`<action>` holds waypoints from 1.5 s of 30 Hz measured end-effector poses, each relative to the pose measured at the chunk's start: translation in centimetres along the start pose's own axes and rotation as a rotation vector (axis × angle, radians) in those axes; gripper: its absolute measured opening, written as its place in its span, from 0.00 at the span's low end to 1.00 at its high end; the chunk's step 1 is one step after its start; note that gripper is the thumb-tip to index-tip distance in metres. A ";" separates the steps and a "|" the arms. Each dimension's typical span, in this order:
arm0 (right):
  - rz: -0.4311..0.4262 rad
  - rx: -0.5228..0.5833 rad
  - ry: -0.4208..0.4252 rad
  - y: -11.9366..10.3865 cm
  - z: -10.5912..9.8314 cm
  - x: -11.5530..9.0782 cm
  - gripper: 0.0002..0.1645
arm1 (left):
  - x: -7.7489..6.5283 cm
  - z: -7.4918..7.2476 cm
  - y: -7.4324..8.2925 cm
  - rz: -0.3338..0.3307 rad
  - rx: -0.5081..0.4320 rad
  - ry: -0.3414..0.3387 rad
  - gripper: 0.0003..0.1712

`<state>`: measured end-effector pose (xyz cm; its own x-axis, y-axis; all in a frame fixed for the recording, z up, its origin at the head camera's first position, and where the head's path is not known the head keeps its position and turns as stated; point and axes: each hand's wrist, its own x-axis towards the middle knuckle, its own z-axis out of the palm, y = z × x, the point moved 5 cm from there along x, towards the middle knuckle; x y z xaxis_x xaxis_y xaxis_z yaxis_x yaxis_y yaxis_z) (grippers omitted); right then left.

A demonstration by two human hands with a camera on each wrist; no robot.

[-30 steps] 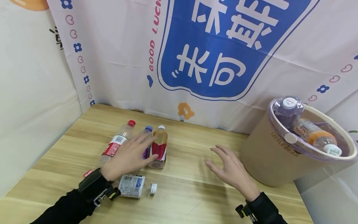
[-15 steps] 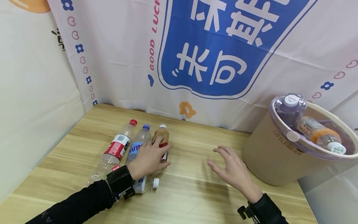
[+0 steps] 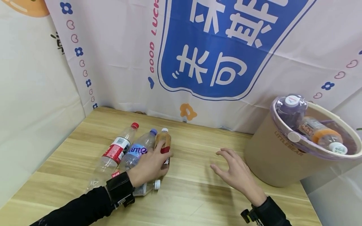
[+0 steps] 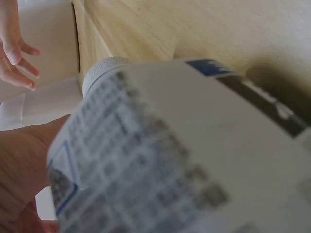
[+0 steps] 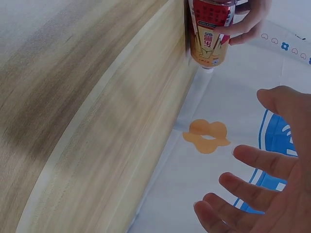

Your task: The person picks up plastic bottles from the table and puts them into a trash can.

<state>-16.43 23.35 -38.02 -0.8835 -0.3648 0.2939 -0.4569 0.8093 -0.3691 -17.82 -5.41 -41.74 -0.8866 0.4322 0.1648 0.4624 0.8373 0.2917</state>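
Observation:
My left hand [image 3: 150, 164] grips an amber bottle [image 3: 163, 137] with a red label and white cap, lying on the wooden table. The right wrist view shows its fingers [image 5: 248, 24] curled over the bottle's side. Just left of the hand lies a clear bottle with a blue label and blue cap [image 3: 137, 150]. Beyond that is a red-labelled, red-capped bottle [image 3: 116, 152]. A white-labelled bottle [image 3: 141, 190], partly hidden under my left wrist, fills much of the left wrist view. My right hand [image 3: 236, 172] hovers over the table with fingers spread, holding nothing.
At the right stands a beige bin [image 3: 271, 157] with a purple liner. Inside it are a purple-looking bottle [image 3: 291, 111] and an orange-banded bottle [image 3: 322, 133] near the rim. A printed cloth [image 3: 127, 62] hangs behind the table [image 3: 192, 194].
My left hand has moved right from above the bottles and closed around the amber one. The blue-capped bottle has shifted and turned, its label now facing up. My right hand stays nearly still.

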 end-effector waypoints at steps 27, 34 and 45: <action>-0.167 0.264 0.065 0.3 -4.4 3.1 0.45 | -2.5 -6.3 8.4 0.430 -0.133 0.063 0.34; -0.131 0.585 -0.058 0.7 -4.3 3.8 0.44 | -3.1 -5.8 9.9 0.593 -0.134 0.069 0.34; -0.159 0.754 -0.146 0.0 -5.2 3.7 0.26 | -3.6 -5.5 11.1 0.683 -0.139 0.030 0.32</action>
<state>-19.15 24.37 -32.30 -0.7822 -0.5494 0.2938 -0.4797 0.2301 -0.8467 -9.43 0.43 -33.89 -0.3965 0.8357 0.3799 0.9155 0.3293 0.2312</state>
